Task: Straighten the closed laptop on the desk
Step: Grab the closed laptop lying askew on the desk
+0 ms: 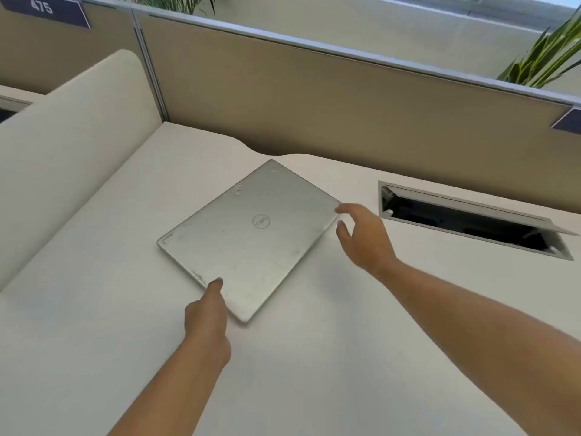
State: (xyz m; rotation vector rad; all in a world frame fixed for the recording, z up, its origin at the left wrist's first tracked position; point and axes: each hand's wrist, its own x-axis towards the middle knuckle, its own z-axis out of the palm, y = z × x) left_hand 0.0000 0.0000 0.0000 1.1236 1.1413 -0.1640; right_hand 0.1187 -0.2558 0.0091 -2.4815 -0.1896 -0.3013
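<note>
A closed silver laptop (248,237) with a round logo on its lid lies flat on the white desk (314,357), turned roughly diagonal to the desk's edges. My left hand (206,319) is at the laptop's near edge, one fingertip resting on the lid close to the near corner, the other fingers curled. My right hand (364,237) hovers at the laptop's right corner with fingers spread and thumb apart, the fingertips just at the corner's edge; it holds nothing.
An open cable hatch (471,221) with a raised flap is sunk into the desk at the right. A tan partition (314,105) walls the back, a cream curved divider (63,146) the left. Green plants (547,55) stand behind the partition.
</note>
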